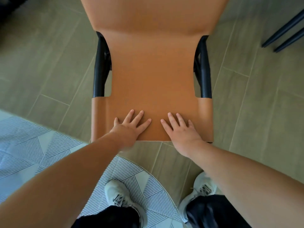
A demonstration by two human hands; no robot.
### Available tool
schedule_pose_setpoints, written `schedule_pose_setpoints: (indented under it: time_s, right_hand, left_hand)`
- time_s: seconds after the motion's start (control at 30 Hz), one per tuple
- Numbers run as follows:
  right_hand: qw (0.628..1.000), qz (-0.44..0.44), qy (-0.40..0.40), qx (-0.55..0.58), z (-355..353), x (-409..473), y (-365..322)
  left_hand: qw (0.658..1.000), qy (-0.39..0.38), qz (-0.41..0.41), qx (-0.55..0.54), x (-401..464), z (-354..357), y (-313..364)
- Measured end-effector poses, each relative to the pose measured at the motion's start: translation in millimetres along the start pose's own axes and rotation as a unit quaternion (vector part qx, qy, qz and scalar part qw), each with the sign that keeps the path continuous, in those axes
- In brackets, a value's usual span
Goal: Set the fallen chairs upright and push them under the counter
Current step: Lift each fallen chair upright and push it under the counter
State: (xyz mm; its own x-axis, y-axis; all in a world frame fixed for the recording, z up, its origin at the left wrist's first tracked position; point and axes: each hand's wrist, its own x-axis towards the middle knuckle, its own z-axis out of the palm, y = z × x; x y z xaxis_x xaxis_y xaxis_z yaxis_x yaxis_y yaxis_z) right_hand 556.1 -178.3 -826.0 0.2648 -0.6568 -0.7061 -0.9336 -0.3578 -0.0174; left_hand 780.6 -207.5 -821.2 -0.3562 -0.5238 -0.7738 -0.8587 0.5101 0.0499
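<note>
We count one tan chair (153, 66); two hands flat on its near edge, the left hand (131, 127) and the right hand (181, 129); two white shoes (121, 196) below it; two dark legs (286, 30) to its right; one patterned rug (32, 145).

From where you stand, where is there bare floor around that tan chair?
Bare tile floor lies left of the tan chair, up to the striped rug. More lies to its right, short of the dark legs at the top corner. It is crowded near the chair's edge: left hand, right hand, and shoes.

grey tiled floor (49, 63) carries tan chair (153, 71); striped rug (32, 145) beside it
</note>
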Motion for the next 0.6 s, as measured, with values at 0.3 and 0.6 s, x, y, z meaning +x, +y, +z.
schedule_pose_setpoints:
  time_s: [0.3,0.6]
  right_hand:
    - [0.996,0.069,-0.033,0.045,-174.3,-53.3,14.7]
    - [0.997,0.062,0.03,-0.019,-318.6,-73.0,59.4]
  left_hand:
    - [0.998,0.038,0.035,-0.034,-78.3,-150.9,-39.9]
    - [0.991,0.132,0.013,-0.006,-112.2,-280.3,-76.5]
